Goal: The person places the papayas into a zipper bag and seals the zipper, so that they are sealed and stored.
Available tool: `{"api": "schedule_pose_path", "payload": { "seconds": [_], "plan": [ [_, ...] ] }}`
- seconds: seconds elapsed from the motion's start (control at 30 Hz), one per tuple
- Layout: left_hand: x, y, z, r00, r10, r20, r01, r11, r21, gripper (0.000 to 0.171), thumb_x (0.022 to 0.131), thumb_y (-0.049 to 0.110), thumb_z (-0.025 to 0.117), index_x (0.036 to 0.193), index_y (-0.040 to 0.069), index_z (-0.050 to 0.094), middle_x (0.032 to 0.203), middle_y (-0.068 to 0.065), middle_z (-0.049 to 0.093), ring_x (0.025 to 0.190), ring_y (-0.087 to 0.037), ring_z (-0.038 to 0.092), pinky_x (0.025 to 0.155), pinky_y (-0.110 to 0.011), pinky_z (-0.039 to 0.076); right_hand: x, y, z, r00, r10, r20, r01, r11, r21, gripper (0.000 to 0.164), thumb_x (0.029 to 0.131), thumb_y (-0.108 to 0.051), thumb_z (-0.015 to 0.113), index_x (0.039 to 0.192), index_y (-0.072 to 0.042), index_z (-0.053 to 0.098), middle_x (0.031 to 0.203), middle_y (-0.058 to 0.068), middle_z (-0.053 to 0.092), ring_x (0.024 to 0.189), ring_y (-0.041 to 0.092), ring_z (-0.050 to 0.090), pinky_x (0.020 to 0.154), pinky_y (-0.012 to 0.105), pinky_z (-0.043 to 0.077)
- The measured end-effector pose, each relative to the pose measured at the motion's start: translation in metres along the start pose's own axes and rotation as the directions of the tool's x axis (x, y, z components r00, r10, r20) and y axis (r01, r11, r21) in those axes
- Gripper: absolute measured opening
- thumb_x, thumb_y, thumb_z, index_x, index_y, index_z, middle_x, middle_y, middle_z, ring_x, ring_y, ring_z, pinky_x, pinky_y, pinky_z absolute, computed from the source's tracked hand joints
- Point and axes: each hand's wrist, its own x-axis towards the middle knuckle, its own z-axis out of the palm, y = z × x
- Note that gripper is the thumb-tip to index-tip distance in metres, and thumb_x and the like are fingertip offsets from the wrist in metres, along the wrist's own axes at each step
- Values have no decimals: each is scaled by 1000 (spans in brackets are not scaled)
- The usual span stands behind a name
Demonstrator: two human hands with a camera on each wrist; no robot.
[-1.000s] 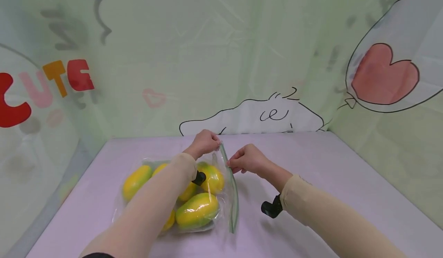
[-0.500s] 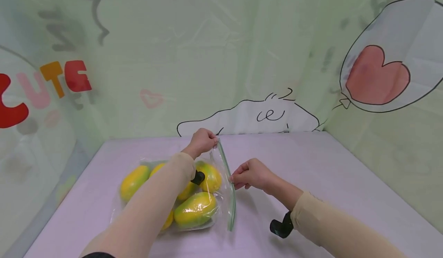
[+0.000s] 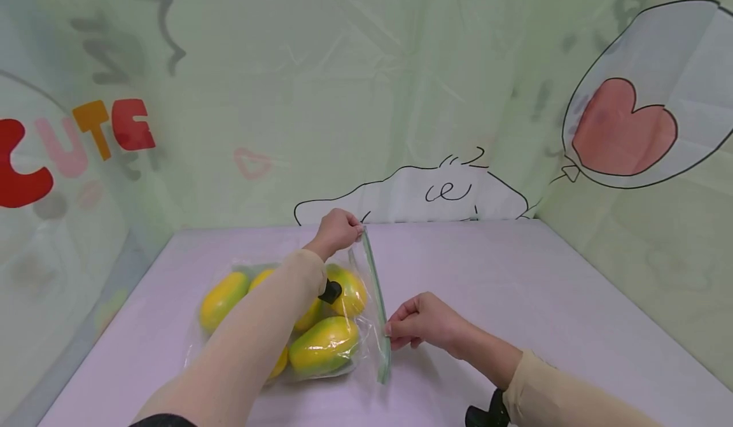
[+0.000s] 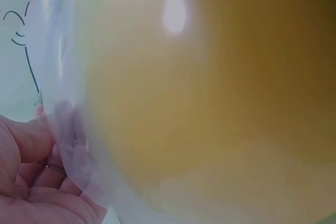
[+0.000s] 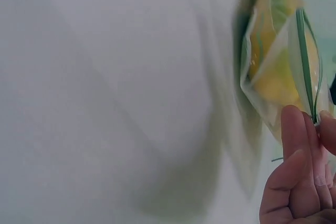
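A clear zip bag filled with several yellow-green mangoes lies on the table, its green-edged zip strip on the right side. My left hand pinches the strip's far end. Lower along that strip, the thumb and fingers of my right hand pinch it. In the right wrist view, the zip strip runs into the grip of the right hand, and its two edges stand apart above the fingers. A mango fills most of the left wrist view; my left hand grips the plastic beside it. My left forearm hides part of the bag.
The table has a pale lilac cover. Behind it and on both sides hang light green curtains with printed drawings, including a balloon with a heart at the right.
My right hand has slid along the zip strip toward me, from near the left hand to its lower part. The left hand has stayed at the far end.
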Motion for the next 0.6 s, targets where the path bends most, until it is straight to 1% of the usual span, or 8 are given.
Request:
{"api": "schedule_pose_path", "payload": {
  "seconds": [0.2, 0.33, 0.43, 0.53, 0.6],
  "plan": [
    [-3, 3, 0, 1000, -4, -1, 4, 1000, -1, 15, 100, 12, 64, 98, 2, 76, 97, -9, 74, 90, -20, 60, 85, -32, 53, -16, 10, 11, 998, 21, 52, -23, 999, 46, 16, 90, -17, 77, 91, -1, 74, 82, 11, 79, 71, 12, 70, 62, 25, 48],
    [-5, 6, -2, 1000, -7, -12, 7, 1000, 9, 16, 100, 13, 64, 98, 3, 76, 95, -9, 73, 89, -21, 58, 85, -32, 52, -25, 16, 15, 996, -1, 90, -6, 998, 70, 16, 88, -16, 77, 89, -1, 74, 79, 9, 78, 69, 10, 69, 60, 24, 46],
    [-6, 6, -4, 1000, 0, -21, 0, 1000, 19, 16, 100, 14, 64, 99, 3, 76, 95, -9, 72, 88, -21, 58, 83, -32, 52, -31, 19, 17, 995, -9, 103, 1, 997, 76, 15, 88, -14, 77, 88, -1, 73, 77, 9, 78, 67, 9, 69, 59, 24, 46],
    [-6, 4, -7, 999, 11, -30, -10, 999, 34, 17, 100, 15, 64, 101, 3, 76, 97, -9, 73, 88, -21, 61, 83, -32, 53, -35, 22, 20, 994, -1, 112, -7, 997, 71, 13, 87, -14, 78, 86, -1, 73, 76, 8, 78, 66, 8, 67, 58, 23, 45],
    [-5, 3, -10, 999, 9, -33, -8, 999, 33, 18, 100, 15, 64, 103, 3, 76, 99, -10, 75, 91, -22, 64, 86, -34, 54, -37, 23, 22, 994, -2, 113, -6, 997, 73, 13, 87, -14, 78, 86, -1, 73, 77, 8, 78, 66, 8, 67, 58, 23, 46]
  ]
}}
